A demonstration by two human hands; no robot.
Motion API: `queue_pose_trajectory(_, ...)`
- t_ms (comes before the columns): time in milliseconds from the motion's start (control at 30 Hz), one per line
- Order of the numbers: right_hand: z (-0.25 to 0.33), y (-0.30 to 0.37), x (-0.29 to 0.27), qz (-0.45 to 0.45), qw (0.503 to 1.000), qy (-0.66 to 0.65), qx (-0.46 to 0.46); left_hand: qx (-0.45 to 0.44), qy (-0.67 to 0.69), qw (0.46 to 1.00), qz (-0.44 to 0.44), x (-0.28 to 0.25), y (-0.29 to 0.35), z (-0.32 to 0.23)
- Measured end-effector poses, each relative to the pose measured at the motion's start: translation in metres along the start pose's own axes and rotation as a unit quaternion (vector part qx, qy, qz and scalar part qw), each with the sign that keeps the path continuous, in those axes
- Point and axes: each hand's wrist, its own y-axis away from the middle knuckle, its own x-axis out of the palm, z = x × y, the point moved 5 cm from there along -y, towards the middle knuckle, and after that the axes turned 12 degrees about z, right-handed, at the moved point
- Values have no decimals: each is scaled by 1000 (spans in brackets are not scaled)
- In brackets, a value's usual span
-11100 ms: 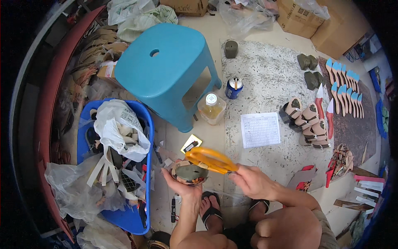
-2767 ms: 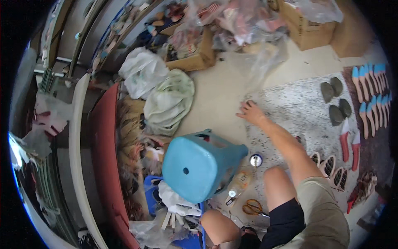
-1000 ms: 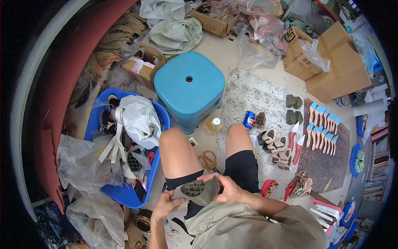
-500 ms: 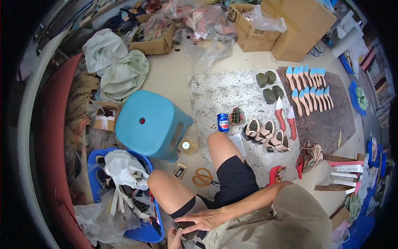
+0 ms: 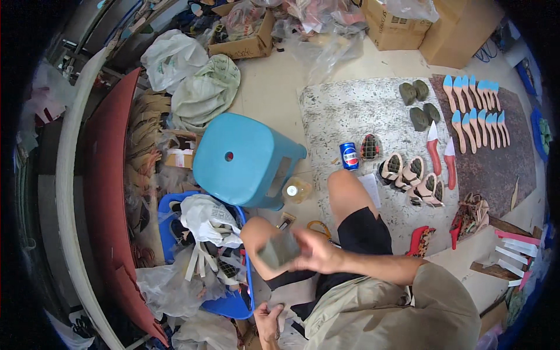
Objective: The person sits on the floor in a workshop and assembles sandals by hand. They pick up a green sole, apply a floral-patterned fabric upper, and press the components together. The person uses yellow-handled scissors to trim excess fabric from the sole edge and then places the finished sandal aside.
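A dark olive-green, softly curved piece point(image 5: 276, 252), blurred by motion, is raised above my left knee. My right hand point(image 5: 322, 254) grips it at its right edge, thumb and fingers closed on it. Lower down, by my left thigh, is my left hand point(image 5: 268, 324); its thumb and forefinger stand apart, with nothing visible between them, and the other fingers are curled. Similar dark olive pieces point(image 5: 419, 119) lie in small stacks on the speckled white mat point(image 5: 326, 116). Orange-handled scissors point(image 5: 318, 227), partly hidden by my right hand, lie between my knees.
Left of me stand a blue stool point(image 5: 233, 163) and a blue basket point(image 5: 251, 286) of scraps and plastic bags. Ahead are a blue can point(image 5: 349, 156), a bottle point(image 5: 297, 190), strappy sandal uppers point(image 5: 411, 172) and two red-handled knives point(image 5: 433, 154). Blue-tipped insole pieces point(image 5: 466, 131) lie in rows at right.
My right hand has lifted the dark olive piece up and away from my left hand, over my left knee. My left hand no longer touches it. The whole view has shifted leftward.
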Motion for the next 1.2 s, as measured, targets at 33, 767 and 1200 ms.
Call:
queue_pose_trajectory(33, 38, -18, -12, -30, 972, 221, -76, -1, 12, 1000, -12, 0, 3, 3)
queue_pose_trajectory(767, 24, -68, -328, -168, 635, 748, 95, 82, -124, 975, -163, 70, 4, 21)
queue_pose_trajectory(1200, -42, -83, -370, -3, 448, 854, 264, 23, -63, 976, -208, 91, 15, 14)
